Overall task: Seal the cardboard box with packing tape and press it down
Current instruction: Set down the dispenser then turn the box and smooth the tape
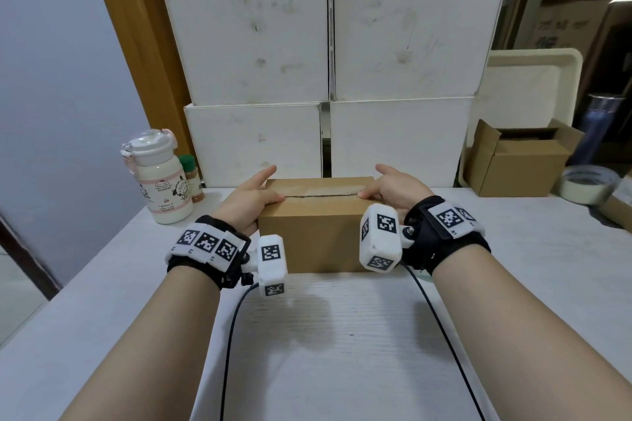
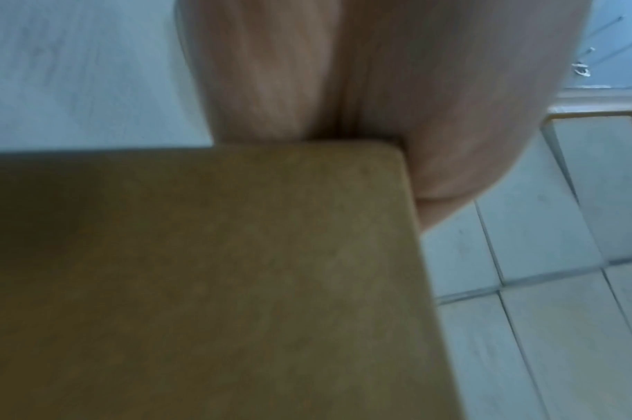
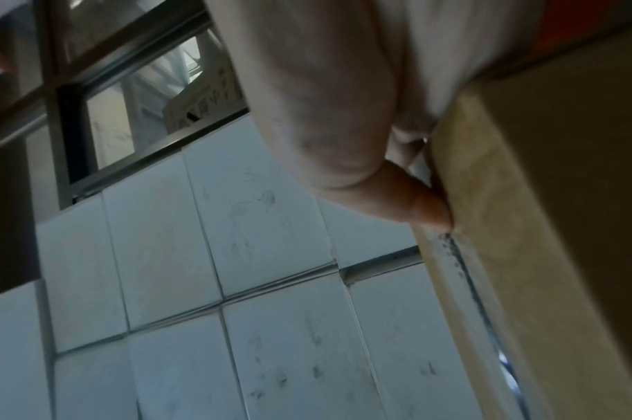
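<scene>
A closed brown cardboard box (image 1: 318,236) stands in the middle of the white table (image 1: 342,352). A dark seam (image 1: 321,195) runs along its top. My left hand (image 1: 246,205) lies against the box's left end, thumb on top at the seam's end and index finger straight. At the right end my right hand (image 1: 396,188) mirrors it, and the right wrist view shows its thumb (image 3: 425,207) pressing the box top (image 3: 558,199). The left wrist view shows the palm (image 2: 379,85) against the box edge (image 2: 235,284). A roll of tape (image 1: 588,183) lies at the far right.
Stacked white boxes (image 1: 328,44) form a wall just behind the box. A white bottle (image 1: 162,178) and a spice jar (image 1: 191,178) stand at the left. An open small carton (image 1: 523,167) sits at the right, with a white tray (image 1: 533,79) behind it.
</scene>
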Demonstrator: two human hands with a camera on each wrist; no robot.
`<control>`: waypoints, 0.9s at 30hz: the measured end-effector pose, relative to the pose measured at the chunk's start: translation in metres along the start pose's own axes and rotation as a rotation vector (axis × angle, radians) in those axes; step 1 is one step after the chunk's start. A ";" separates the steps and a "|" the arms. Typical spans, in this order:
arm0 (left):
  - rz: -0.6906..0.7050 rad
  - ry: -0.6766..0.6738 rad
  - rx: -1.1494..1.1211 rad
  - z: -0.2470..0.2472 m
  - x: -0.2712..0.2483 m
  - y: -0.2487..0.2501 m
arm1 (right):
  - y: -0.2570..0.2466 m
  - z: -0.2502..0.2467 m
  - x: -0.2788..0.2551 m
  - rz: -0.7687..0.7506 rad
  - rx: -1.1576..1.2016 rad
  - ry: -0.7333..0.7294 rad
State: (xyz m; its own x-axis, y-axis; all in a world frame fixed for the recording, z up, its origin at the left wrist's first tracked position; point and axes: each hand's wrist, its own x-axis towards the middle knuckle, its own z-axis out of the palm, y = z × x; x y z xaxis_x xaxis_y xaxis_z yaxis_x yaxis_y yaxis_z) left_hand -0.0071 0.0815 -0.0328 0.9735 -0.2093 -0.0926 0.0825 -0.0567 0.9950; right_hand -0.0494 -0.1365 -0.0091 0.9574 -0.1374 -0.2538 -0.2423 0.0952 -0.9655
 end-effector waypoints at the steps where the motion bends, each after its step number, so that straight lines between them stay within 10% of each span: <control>1: 0.027 0.023 -0.018 0.000 0.001 -0.003 | 0.001 -0.002 0.000 -0.012 -0.002 -0.011; 12: 0.081 0.179 0.155 0.005 0.000 -0.002 | 0.005 -0.007 -0.001 -0.061 -0.011 0.115; 21: -0.120 0.108 0.823 0.015 0.009 0.019 | -0.003 0.030 -0.001 -0.017 -0.611 0.193; 27: -0.018 0.173 0.697 0.016 0.011 0.015 | -0.004 0.026 -0.005 -0.063 -0.597 0.244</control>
State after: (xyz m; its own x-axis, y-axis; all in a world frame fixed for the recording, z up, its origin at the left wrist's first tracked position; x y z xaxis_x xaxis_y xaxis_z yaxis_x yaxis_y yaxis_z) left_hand 0.0008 0.0624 -0.0195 0.9979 -0.0483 -0.0439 -0.0007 -0.6813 0.7320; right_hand -0.0496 -0.1108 -0.0023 0.9266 -0.3518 -0.1331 -0.2993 -0.4752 -0.8274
